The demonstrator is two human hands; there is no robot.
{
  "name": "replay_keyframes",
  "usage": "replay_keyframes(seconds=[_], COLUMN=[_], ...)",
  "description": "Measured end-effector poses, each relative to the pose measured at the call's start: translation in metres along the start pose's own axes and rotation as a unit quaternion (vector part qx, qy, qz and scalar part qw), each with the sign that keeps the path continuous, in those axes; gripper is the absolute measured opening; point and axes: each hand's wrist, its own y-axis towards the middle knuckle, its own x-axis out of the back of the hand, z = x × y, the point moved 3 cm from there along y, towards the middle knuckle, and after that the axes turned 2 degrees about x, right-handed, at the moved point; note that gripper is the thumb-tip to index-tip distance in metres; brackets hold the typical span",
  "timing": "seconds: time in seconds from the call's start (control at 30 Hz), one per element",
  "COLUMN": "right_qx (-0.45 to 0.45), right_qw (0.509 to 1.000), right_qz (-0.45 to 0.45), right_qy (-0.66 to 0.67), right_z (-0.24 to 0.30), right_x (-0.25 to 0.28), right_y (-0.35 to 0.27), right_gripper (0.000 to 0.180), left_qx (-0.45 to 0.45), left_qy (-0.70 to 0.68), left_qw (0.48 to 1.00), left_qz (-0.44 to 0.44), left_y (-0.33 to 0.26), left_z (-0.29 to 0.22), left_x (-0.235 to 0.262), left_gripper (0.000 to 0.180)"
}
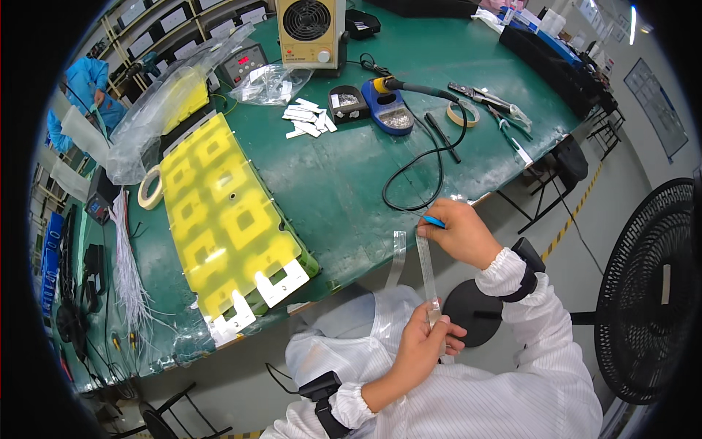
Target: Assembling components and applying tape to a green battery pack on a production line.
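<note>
A long, narrow silvery strip (426, 267) is stretched between my hands in front of the table edge. My left hand (420, 344) is closed around its lower end, near my lap. My right hand (461, 233) pinches near the upper end, with a small blue tool (433, 221) between its fingers; its exact kind is hidden by the grip. Just left of the strip, a clear, shiny strip (398, 252) hangs over the table edge. The yellow-covered panel (219, 197) with white tabs lies on the green table (329, 186) to the left, touched by neither hand.
A soldering iron (391, 84) rests in its blue stand (391, 117), its cable looping toward my right hand. Pliers (504, 121) and a tape roll (463, 115) lie right. White pieces (311, 119) and an ionizing fan (311, 33) are farther back. A black fan (643, 293) stands right.
</note>
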Motion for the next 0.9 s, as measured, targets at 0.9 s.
replay_keyframes(seconds=[0.9], right_qx=[-0.146], right_qw=[0.988], right_qz=[-0.049], right_qy=[0.019], right_z=[-0.002], right_x=[-0.007], right_y=[-0.004], right_gripper=[0.049], left_qx=[0.117], left_qy=[-0.040], left_qw=[0.992], left_qz=[-0.016], left_y=[-0.051], left_z=[0.024], left_x=[-0.008], left_gripper=[0.045])
